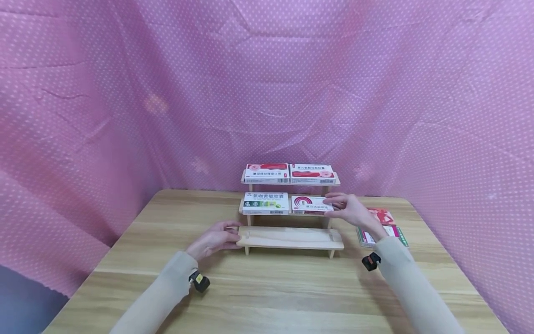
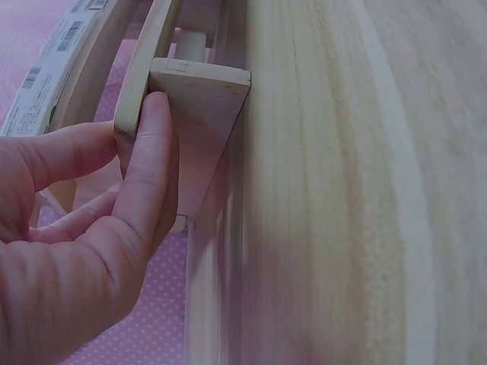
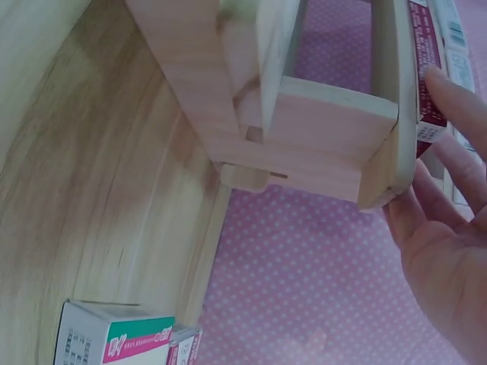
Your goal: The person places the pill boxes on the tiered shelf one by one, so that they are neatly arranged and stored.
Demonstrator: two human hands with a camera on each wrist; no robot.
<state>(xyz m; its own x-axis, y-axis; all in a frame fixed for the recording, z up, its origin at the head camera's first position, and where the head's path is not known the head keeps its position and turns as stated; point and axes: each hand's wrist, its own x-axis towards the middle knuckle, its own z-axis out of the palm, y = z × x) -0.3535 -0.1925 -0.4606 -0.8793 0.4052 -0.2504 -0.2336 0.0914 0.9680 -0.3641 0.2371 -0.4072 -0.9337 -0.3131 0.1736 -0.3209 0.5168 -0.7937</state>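
Note:
A three-tier wooden display stand point(image 1: 288, 237) stands on the table. My left hand point(image 1: 214, 239) pinches the left end of its lowest shelf; in the left wrist view the thumb and fingers point(image 2: 148, 163) lie on opposite faces of the board. My right hand point(image 1: 352, 211) holds the right end of a white and maroon medicine box point(image 1: 308, 204) lying on the middle shelf. In the right wrist view a fingertip presses that box's maroon side point(image 3: 428, 72), and other fingers touch the shelf end. Beside it lies a white and green medicine box point(image 1: 265, 203).
Two red and white medicine boxes point(image 1: 267, 172) lie side by side on the top shelf. Right of the stand, a red box point(image 1: 381, 215) and a green and white box point(image 1: 384, 236) lie on the wooden table point(image 1: 267, 297). Pink dotted cloth point(image 1: 267, 83) hangs behind.

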